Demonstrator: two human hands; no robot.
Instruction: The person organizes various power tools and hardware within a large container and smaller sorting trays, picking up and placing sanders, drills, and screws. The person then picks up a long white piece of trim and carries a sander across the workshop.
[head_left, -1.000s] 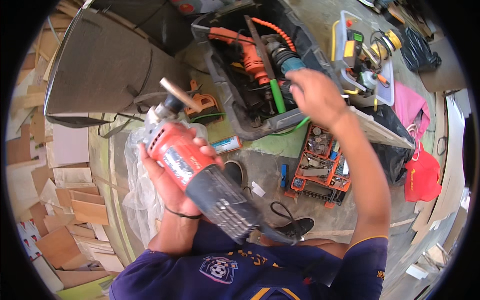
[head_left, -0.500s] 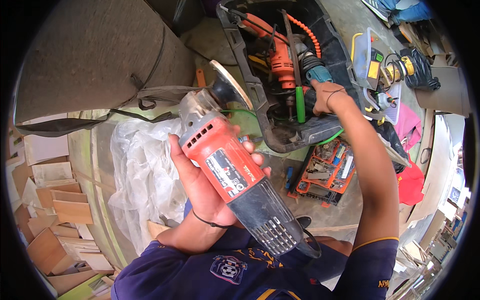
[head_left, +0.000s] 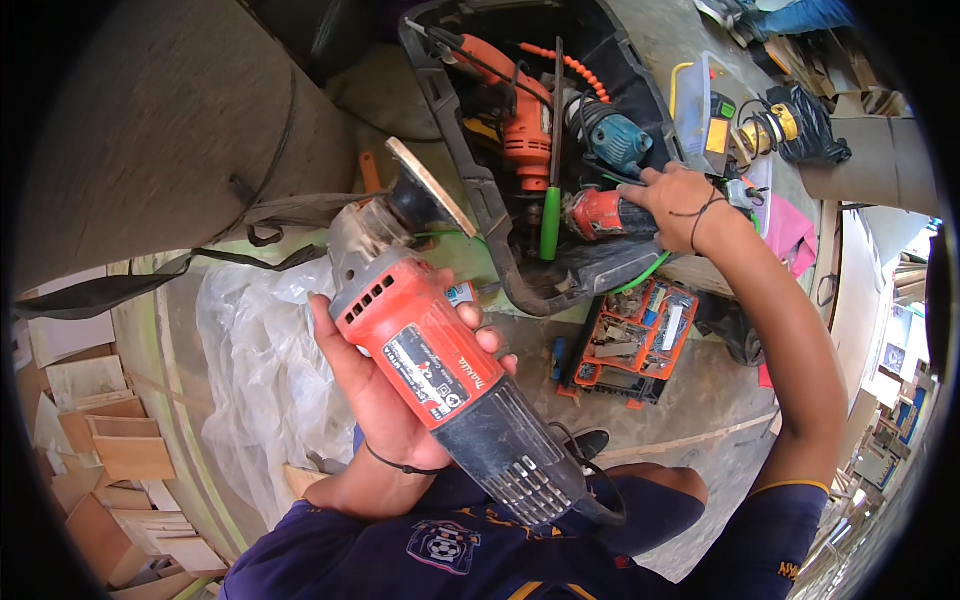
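1. The black plastic tool crate (head_left: 455, 140) occupies the upper middle of the frame, its rim scuffed.
2. The angle grinder (head_left: 448, 385) lies diagonally across the centre, above the person's lap. Its red housing carries a worn label and dark vent slots; the grey metal head is dusty, a thin tan disc sits on a black pad, and the slotted rear is black with a cord. The left hand (head_left: 388, 405) grips it from beneath, thumb on one side, fingertips curled round the other.
3. Crumpled clear plastic sheeting (head_left: 265, 370) spreads left of centre.
4. An orange-framed parts organizer (head_left: 672, 352) sits right of centre, below the crate.
5. A red-orange drill (head_left: 527, 150) lies in the crate.
6. The right hand (head_left: 685, 205), upper right, touches a red-and-black power tool (head_left: 598, 213), fingers bent over its black end; I cannot tell whether they close round it.
7. A teal power tool (head_left: 620, 142) lies just above.
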